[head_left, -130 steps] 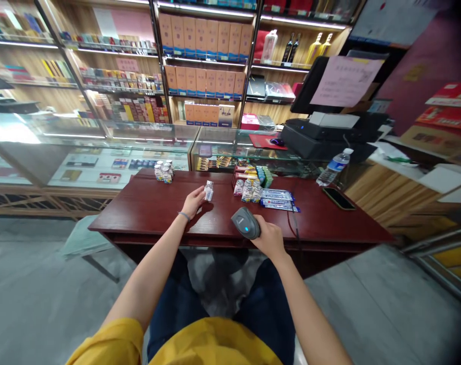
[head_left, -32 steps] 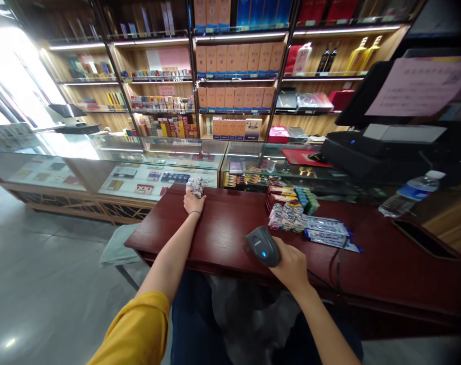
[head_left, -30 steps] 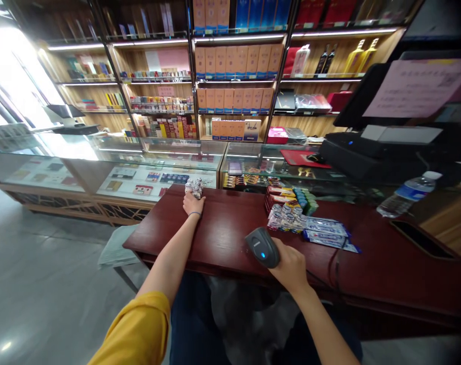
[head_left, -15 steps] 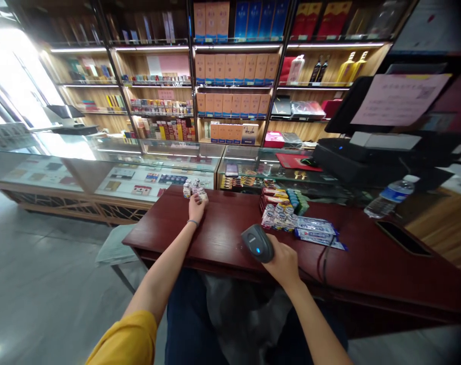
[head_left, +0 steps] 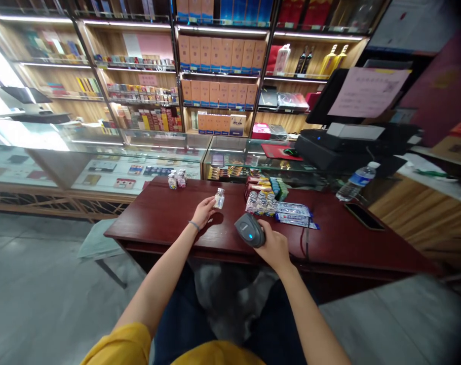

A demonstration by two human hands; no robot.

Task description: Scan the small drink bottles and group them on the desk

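Between the fingers of my left hand (head_left: 203, 213) is a small clear bottle (head_left: 219, 198) with a silvery cap, held upright over the middle of the dark red desk (head_left: 147, 215). My right hand (head_left: 275, 246) is wrapped round the handle of a dark grey barcode scanner (head_left: 249, 230); a blue light glows on its top. The scanner's head points left toward the bottle, some way apart from it. A few similar small bottles (head_left: 177, 178) stand at the desk's far left corner. Just beyond the scanner, another cluster of small bottles (head_left: 261, 203) stands close together.
Blue-and-white packets (head_left: 296, 213) and small boxes (head_left: 278, 187) lie beside the right cluster. A water bottle (head_left: 357, 181), a phone (head_left: 365, 216) and a cash register screen (head_left: 329, 96) are on the right. A stool (head_left: 97, 241) stands left; glass counters (head_left: 150, 144) run behind the desk.
My left hand has lifted a small bottle from the far left group and brought it right, toward the scanner. The right hand keeps its hold on the scanner. The view has tilted down.
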